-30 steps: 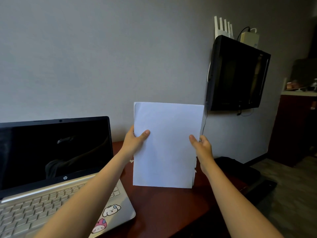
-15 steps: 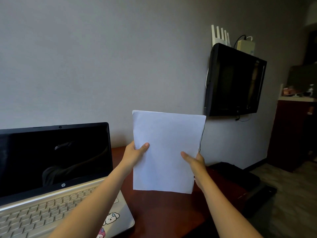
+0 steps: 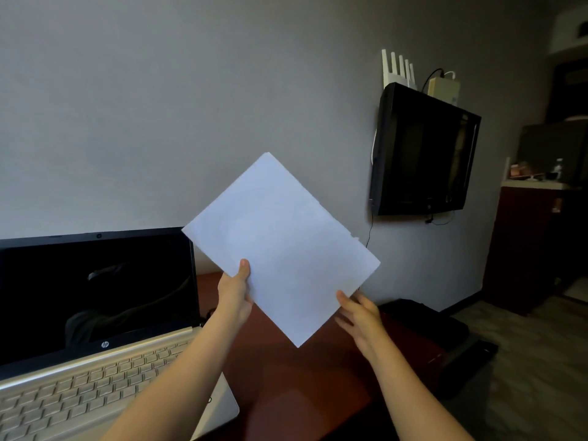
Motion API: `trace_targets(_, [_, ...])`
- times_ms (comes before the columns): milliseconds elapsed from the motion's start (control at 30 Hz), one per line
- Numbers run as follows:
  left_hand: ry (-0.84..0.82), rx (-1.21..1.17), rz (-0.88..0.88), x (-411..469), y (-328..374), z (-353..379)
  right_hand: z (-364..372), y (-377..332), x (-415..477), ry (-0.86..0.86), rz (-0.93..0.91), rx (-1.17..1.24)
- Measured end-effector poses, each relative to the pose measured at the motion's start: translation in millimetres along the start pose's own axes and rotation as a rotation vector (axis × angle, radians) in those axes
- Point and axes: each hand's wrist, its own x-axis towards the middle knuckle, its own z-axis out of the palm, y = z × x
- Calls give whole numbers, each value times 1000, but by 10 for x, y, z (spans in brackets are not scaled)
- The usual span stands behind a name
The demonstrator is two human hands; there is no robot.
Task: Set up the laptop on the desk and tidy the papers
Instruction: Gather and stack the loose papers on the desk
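A stack of white papers [image 3: 283, 246] hangs in the air above the reddish-brown desk [image 3: 286, 383], turned so one corner points down. My left hand [image 3: 234, 297] pinches its lower left edge, thumb on the front. My right hand [image 3: 361, 316] is at the lower right edge with fingers spread, touching the sheets without gripping them. An open silver laptop [image 3: 95, 300] with a dark screen stands on the desk at the left, partly behind my left forearm.
A black wall-mounted TV [image 3: 423, 154] hangs to the right, with a white router [image 3: 399, 68] on top. A black bag [image 3: 423, 323] lies beyond the desk's right edge. A dark cabinet [image 3: 525, 249] stands at the far right.
The paper stack has turned from upright to a diamond tilt and risen a little. My right hand has slid down to the lower edge and loosened its hold; the left still pinches.
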Motion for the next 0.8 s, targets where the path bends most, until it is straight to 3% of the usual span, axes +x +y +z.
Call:
trace_targets(100, [-50, 118, 30, -50, -31, -40, 87, -13, -12, 71, -41, -5])
trace_targets(200, [33, 284, 96, -33, 42, -227, -4, -81, 39, 238, -119, -49])
trace_targets(333, [6, 633, 145, 56, 197, -586, -164, -174, 85, 311, -173, -102])
trace_targets(500, [-119, 820, 150, 89, 222, -590, -105, -233, 110, 253, -247, -111])
trace_targets(800, [-138, 826, 73, 12, -21, -652, -216, -66, 37, 143, -169, -266])
